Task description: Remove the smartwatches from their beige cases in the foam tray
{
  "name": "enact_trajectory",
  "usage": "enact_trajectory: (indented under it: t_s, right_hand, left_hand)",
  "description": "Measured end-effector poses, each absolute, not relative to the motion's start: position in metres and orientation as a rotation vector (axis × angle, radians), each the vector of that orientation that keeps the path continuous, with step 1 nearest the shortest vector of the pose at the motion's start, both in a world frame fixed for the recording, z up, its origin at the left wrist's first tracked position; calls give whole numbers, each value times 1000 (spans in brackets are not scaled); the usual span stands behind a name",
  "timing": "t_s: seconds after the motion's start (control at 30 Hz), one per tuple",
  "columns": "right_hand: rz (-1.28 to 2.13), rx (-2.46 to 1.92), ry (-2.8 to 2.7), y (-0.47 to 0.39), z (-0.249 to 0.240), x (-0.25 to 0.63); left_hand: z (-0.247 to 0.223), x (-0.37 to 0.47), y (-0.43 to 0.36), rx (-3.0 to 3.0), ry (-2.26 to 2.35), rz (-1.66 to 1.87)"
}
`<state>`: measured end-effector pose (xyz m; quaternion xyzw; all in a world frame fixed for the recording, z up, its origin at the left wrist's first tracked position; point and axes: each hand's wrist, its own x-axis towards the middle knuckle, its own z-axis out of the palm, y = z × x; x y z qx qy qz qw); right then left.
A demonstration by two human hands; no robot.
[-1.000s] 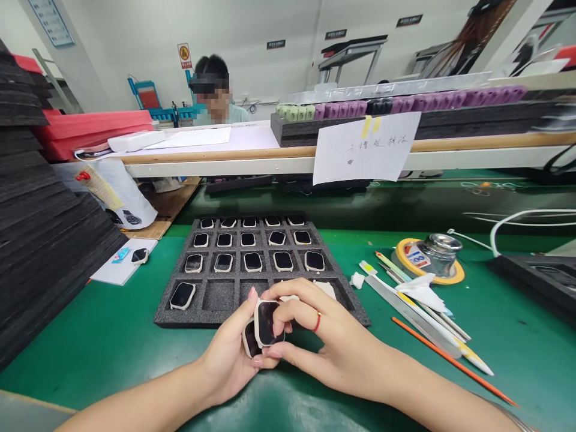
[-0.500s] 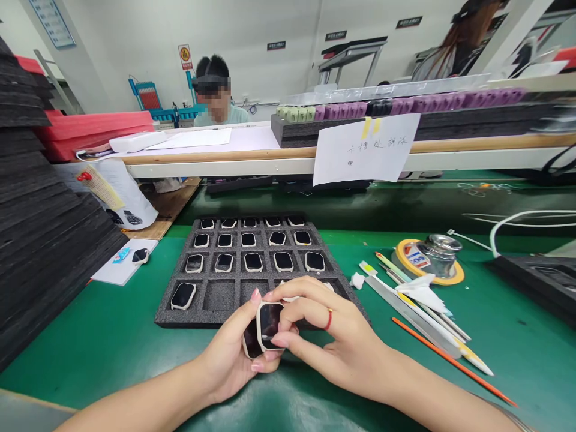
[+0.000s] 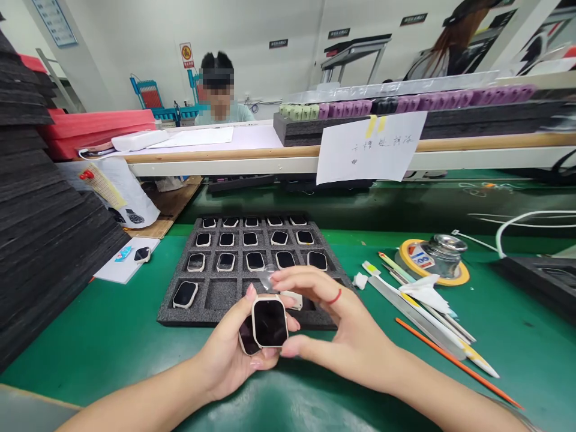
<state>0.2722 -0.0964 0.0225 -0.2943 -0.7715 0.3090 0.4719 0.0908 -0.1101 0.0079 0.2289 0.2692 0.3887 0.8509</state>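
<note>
Green desk (image 3: 288, 408) under both grips. Dark foam tray (image 3: 198, 322) on it, just beyond the grips, watches seated in many compartments. Roll of tape (image 3: 420, 258) well beyond the right grip, to its right; orange stick (image 3: 454, 361) nearer, also right of it.

Right grip (image 3: 353, 336): fingers spread from thumb, thumb by the lower right corner of the front watch (image 3: 270, 322). Left grip (image 3: 231, 345): closed around two watches—the front watch, screen showing, overlapping the rear watch (image 3: 248, 337). Clear film (image 3: 267, 277) at the right grip's upper fingertips—above the front watch.
</note>
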Motion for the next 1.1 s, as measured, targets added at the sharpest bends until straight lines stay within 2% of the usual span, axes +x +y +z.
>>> enact_trajectory:
  t_s: [0.47, 0.8, 1.1]
  right_hand:
    - [636, -625, -2080, -101, 16, 270]
    - [828, -832, -1997, -111, 24, 263]
    - [882, -779, -2034, -108, 32, 273]
  left_hand:
    - [10, 90, -114, 493, 614, 817]
    - [7, 95, -113, 556, 672, 844]
    - [8, 94, -114, 584, 647, 851]
